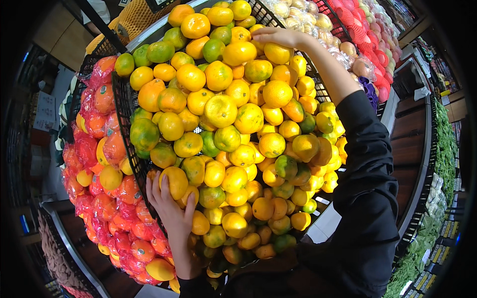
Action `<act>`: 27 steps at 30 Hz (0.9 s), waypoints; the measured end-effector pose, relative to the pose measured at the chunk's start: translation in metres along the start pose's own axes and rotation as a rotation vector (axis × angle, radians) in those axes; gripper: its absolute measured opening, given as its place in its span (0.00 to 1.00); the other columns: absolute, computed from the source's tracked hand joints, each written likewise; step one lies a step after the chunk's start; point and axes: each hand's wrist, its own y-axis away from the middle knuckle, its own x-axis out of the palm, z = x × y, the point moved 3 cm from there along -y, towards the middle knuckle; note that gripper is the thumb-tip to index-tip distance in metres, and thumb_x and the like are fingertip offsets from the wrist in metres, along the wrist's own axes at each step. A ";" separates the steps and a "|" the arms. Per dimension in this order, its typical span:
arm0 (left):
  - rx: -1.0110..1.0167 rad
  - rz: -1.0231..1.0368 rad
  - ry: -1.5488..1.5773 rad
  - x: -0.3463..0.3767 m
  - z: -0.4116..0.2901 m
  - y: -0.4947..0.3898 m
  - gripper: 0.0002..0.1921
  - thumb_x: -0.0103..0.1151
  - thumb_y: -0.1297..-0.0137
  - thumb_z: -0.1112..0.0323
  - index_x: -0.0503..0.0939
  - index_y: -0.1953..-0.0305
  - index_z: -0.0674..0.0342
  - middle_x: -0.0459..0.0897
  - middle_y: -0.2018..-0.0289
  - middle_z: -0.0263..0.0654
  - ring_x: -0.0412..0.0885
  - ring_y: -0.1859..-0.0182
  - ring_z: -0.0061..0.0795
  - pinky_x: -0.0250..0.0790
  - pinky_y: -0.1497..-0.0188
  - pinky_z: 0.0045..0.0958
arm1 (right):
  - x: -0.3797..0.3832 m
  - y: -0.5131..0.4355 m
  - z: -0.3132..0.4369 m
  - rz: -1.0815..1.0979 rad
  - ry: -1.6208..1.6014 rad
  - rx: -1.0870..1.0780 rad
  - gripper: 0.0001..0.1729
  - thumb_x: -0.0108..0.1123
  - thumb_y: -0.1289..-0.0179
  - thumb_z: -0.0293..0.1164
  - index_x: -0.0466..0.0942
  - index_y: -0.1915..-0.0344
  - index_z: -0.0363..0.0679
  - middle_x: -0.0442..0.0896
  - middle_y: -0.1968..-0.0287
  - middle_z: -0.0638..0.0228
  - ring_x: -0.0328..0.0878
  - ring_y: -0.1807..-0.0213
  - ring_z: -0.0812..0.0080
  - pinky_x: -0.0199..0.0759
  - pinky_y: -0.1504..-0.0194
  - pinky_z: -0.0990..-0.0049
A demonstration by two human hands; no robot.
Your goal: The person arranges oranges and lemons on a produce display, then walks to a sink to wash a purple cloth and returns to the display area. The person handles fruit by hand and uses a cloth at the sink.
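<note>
A large heap of yellow-orange and green mandarins (220, 111) fills a black plastic crate (120, 108) before me. My left hand (169, 206) lies at the crate's left side, fingers spread around a yellow mandarin (174, 182) near the wall; whether it grips the fruit I cannot tell. At the far right of the heap, my right hand (279, 37) rests palm down over mandarins, above a yellow one (278, 53). Its fingers point left and are nearly straight; the palm side is hidden.
Oranges in red plastic wrap (141, 250) are piled along the left. Beyond my right arm are clear-wrapped fruit (298, 15) and fruit in red foam nets (367, 41). Leafy greens (443, 149) line a shelf at far right. A black post (102, 26) stands at the upper left.
</note>
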 end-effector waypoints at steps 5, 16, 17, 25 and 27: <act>-0.023 0.022 0.012 -0.001 0.000 0.000 0.37 0.62 0.42 0.63 0.59 0.33 0.63 0.60 0.33 0.53 0.51 0.29 0.61 0.46 0.30 0.56 | 0.015 0.059 0.038 -0.087 0.515 -0.559 0.18 0.63 0.47 0.35 0.81 0.55 0.45 0.68 0.35 0.61 0.65 0.37 0.53 0.56 0.33 0.57; -0.044 0.029 0.017 0.000 -0.005 0.002 0.37 0.62 0.40 0.62 0.57 0.33 0.66 0.59 0.32 0.51 0.48 0.28 0.58 0.44 0.29 0.56 | 0.041 0.175 0.049 -0.010 0.091 -0.554 0.25 0.69 0.52 0.38 0.78 0.54 0.39 0.77 0.51 0.58 0.74 0.47 0.56 0.70 0.44 0.63; -0.056 0.034 0.017 0.001 -0.004 0.002 0.37 0.62 0.40 0.63 0.57 0.33 0.67 0.59 0.32 0.51 0.48 0.28 0.58 0.44 0.29 0.56 | 0.040 0.177 0.045 0.054 -0.026 -0.517 0.25 0.69 0.51 0.38 0.78 0.54 0.38 0.78 0.52 0.58 0.76 0.48 0.56 0.70 0.45 0.63; -0.041 0.010 0.018 0.003 -0.003 0.004 0.38 0.63 0.41 0.64 0.57 0.32 0.66 0.59 0.32 0.50 0.48 0.28 0.59 0.44 0.29 0.56 | -0.011 0.091 0.031 -0.228 -0.131 -0.513 0.34 0.60 0.35 0.51 0.69 0.38 0.38 0.75 0.41 0.55 0.71 0.38 0.59 0.64 0.36 0.64; -0.026 0.012 0.014 0.003 -0.003 0.004 0.38 0.63 0.41 0.64 0.57 0.32 0.66 0.59 0.32 0.51 0.49 0.28 0.59 0.44 0.29 0.56 | -0.028 0.048 0.027 -0.465 0.362 -0.523 0.29 0.57 0.33 0.46 0.69 0.40 0.38 0.74 0.42 0.57 0.70 0.38 0.56 0.63 0.36 0.62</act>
